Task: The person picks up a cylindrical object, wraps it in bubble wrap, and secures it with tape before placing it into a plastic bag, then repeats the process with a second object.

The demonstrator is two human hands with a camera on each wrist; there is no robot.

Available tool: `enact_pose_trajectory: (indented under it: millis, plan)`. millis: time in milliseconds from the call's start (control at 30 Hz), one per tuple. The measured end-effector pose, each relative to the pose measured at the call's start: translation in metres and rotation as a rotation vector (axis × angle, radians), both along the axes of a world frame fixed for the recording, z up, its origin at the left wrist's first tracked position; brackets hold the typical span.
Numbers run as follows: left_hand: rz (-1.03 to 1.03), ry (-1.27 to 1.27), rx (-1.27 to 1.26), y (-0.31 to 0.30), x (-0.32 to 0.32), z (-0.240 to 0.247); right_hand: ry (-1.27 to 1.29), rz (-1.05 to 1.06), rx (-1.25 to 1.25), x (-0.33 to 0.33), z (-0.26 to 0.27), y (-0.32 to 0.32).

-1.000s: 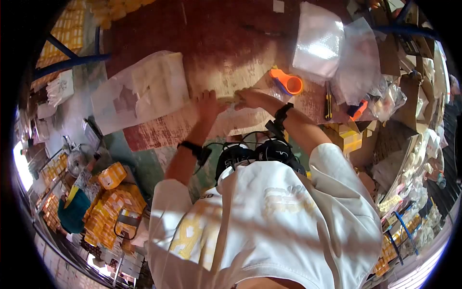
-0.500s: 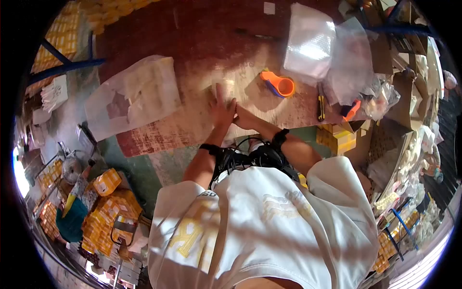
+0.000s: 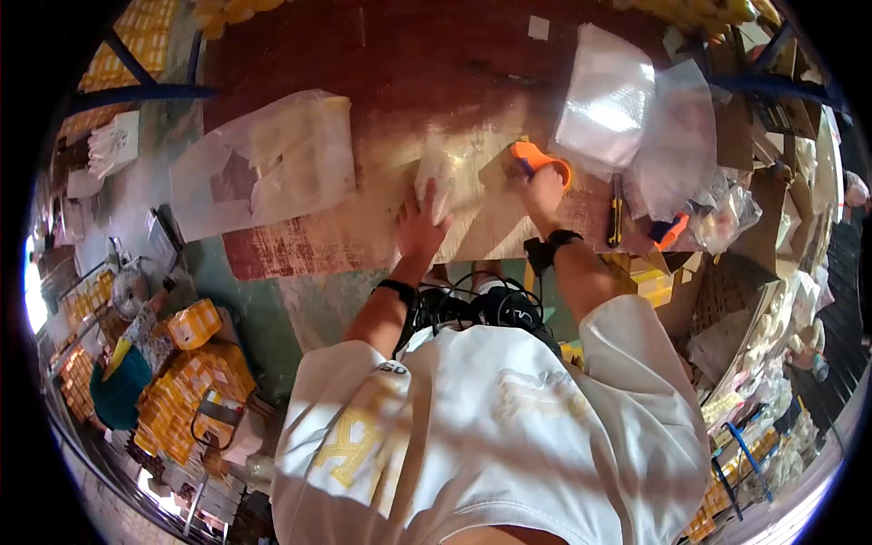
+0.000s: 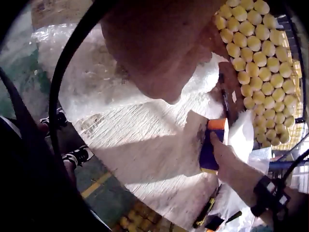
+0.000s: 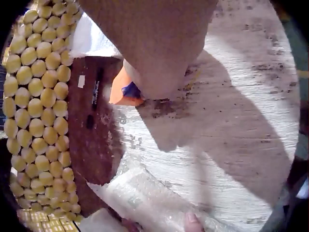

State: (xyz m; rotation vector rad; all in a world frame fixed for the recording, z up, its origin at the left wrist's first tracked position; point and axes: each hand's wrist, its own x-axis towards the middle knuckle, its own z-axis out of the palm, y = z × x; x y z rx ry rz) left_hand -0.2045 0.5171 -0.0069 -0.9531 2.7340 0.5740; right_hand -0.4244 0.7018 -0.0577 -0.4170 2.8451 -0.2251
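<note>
in the head view, the left grip (image 3: 422, 229) lies released, fingers spread on a clear, crinkled plastic packet (image 3: 447, 163) on the worn, red-painted wooden counter (image 3: 391, 91). the right grip (image 3: 545, 193) grasps an orange and dark-blue tape dispenser (image 3: 534, 154), near a slim black-and-yellow cutter (image 3: 616, 213).

in the left wrist view, the right grip's fingers curl round the dispenser's dark-blue side, while the packet stretches beneath the left grip.

in the right wrist view, a left fingertip touches the packet, apart from the dispenser.
</note>
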Motion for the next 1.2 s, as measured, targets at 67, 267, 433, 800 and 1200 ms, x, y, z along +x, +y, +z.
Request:
enact_pose_trajectory:
  millis: [67, 267, 433, 800, 1200]
  plan:
    - [-0.004, 0.027, -0.033, 0.005, 0.002, 0.0, -0.069, 0.012, -0.046, -0.002, 0.014, 0.003]
    - [-0.006, 0.099, -0.073, 0.013, 0.003, -0.006, -0.784, 0.243, -0.296, 0.009, 0.1, -0.04]
    - [-0.023, 0.005, -0.047, 0.022, 0.006, -0.022, -0.729, 0.487, -0.025, 0.03, 0.134, -0.121]
    - [0.091, 0.204, 0.101, 0.005, 0.004, -0.009, -0.769, 0.357, 0.069, 0.002, 0.092, -0.106]
    - [0.067, 0.016, 0.054, -0.021, -0.02, 0.015, -0.917, 0.13, -0.07, 0.017, 0.081, -0.109]
